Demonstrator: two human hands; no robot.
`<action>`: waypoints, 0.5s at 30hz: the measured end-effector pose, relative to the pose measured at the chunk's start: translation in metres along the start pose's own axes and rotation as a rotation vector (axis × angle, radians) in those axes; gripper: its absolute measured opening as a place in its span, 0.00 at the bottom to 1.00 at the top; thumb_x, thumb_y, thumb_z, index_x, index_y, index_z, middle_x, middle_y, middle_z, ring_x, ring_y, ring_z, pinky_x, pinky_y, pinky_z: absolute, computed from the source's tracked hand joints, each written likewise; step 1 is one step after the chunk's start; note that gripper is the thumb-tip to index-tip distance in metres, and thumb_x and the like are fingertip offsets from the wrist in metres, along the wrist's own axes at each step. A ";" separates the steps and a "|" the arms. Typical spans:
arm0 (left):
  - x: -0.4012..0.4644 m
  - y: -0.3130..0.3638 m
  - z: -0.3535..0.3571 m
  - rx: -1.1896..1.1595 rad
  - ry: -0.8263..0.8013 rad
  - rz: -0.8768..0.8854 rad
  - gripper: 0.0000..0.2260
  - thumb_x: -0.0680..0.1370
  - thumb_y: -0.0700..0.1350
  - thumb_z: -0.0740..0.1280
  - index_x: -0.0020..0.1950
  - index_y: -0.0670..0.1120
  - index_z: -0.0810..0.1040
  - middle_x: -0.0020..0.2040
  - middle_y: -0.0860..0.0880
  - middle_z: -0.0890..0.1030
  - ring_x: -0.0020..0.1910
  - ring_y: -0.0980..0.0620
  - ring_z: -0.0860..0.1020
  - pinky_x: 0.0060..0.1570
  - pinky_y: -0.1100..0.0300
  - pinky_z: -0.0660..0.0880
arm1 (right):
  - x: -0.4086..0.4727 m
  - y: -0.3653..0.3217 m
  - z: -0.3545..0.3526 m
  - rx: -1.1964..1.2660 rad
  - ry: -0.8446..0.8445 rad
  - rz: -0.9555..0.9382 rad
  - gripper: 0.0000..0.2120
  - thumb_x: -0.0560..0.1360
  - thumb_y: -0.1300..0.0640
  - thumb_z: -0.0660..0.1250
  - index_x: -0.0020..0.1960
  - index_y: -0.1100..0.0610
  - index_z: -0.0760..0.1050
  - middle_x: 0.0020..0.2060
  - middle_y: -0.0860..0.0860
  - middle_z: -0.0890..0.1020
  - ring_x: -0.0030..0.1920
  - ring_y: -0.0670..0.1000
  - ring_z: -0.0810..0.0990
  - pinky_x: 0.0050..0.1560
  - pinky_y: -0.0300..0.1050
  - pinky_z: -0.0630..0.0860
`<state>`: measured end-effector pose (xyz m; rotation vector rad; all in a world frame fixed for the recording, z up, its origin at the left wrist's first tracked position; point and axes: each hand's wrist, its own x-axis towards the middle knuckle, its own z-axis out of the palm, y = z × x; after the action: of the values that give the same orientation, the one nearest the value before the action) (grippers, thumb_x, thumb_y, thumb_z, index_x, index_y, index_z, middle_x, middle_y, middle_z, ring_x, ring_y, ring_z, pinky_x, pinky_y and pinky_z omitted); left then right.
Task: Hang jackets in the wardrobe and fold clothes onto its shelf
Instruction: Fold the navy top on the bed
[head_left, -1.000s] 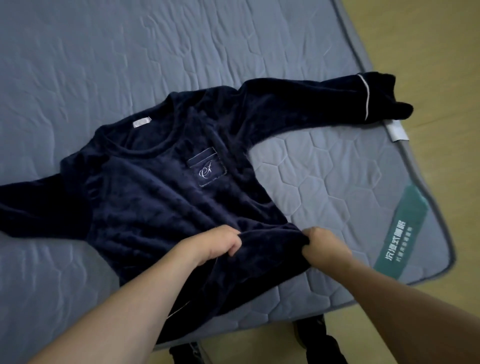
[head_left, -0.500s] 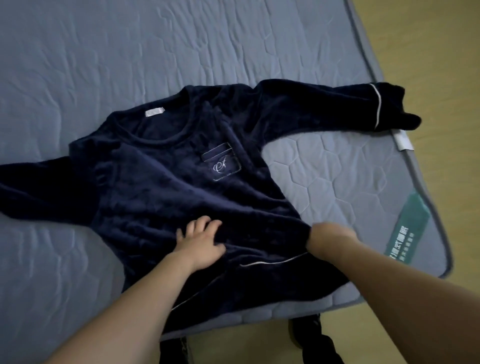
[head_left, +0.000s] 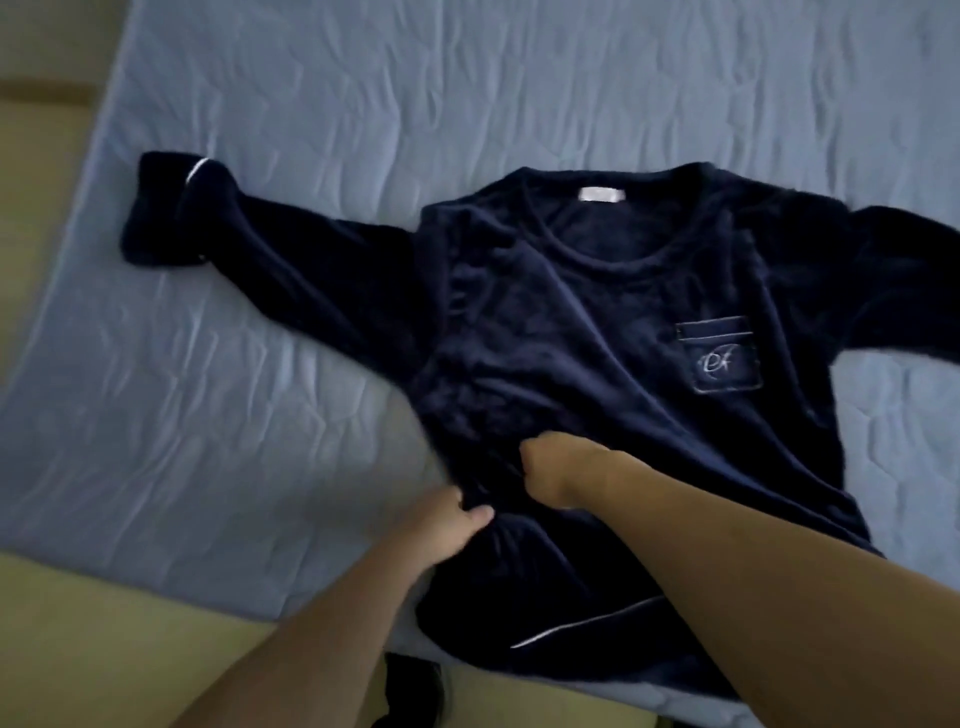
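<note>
Gripping a bunch of dark fabric, the left hand (head_left: 447, 525) pinches the lower left side of a navy fleece top (head_left: 597, 374), thumb and curled fingers closed on the cloth near the near edge of the mattress (head_left: 218, 395). Just beside it, slightly farther in, the right hand (head_left: 550, 470) is balled into a fist with its knuckles in the same stretch of fabric; it appears to clutch a fold, though motion blur hides the fingers themselves.

The top lies face up and spread across the blue quilted mattress, neckline toward the far edge with a small white label (head_left: 601, 194) showing inside the collar. A chest pocket (head_left: 719, 356) with an embroidered monogram sits on the right half. One sleeve (head_left: 249, 234) stretches toward the left edge of the mattress, its cuff marked by a thin white piping line; the other sleeve runs out of view to the right. The hem (head_left: 587, 623), also piped in white, drapes over the near edge.

This looks like the start of folding: the garment is laid flat and the hands are gathering its left side. The next move probably calls for lifting that side and the left sleeve over toward the middle, keeping the soft, thick fleece smooth so the fold lies square.
</note>
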<state>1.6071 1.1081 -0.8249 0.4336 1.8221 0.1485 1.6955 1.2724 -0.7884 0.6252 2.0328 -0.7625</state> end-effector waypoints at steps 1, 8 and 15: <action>-0.003 -0.002 0.000 0.025 -0.003 0.015 0.18 0.77 0.58 0.64 0.58 0.47 0.79 0.58 0.46 0.80 0.57 0.46 0.78 0.61 0.51 0.73 | 0.003 -0.003 0.003 -0.004 -0.016 0.020 0.14 0.77 0.57 0.57 0.59 0.59 0.72 0.59 0.59 0.76 0.57 0.60 0.76 0.55 0.49 0.73; -0.024 -0.066 -0.049 -0.847 0.452 -0.163 0.15 0.79 0.47 0.58 0.34 0.46 0.75 0.41 0.37 0.79 0.41 0.46 0.75 0.43 0.50 0.73 | 0.016 -0.032 0.001 0.058 0.015 0.107 0.08 0.79 0.56 0.56 0.55 0.57 0.69 0.58 0.57 0.75 0.50 0.57 0.73 0.48 0.47 0.67; -0.066 -0.072 0.020 -0.113 0.088 -0.072 0.33 0.67 0.69 0.67 0.65 0.51 0.73 0.63 0.53 0.73 0.63 0.50 0.73 0.60 0.58 0.70 | 0.009 -0.064 -0.005 0.035 0.069 0.120 0.16 0.78 0.59 0.57 0.64 0.61 0.67 0.62 0.59 0.72 0.59 0.61 0.74 0.58 0.54 0.74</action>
<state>1.6264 1.0155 -0.7944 0.2850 1.9020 0.2229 1.6449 1.2334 -0.7757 0.7953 2.0279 -0.7156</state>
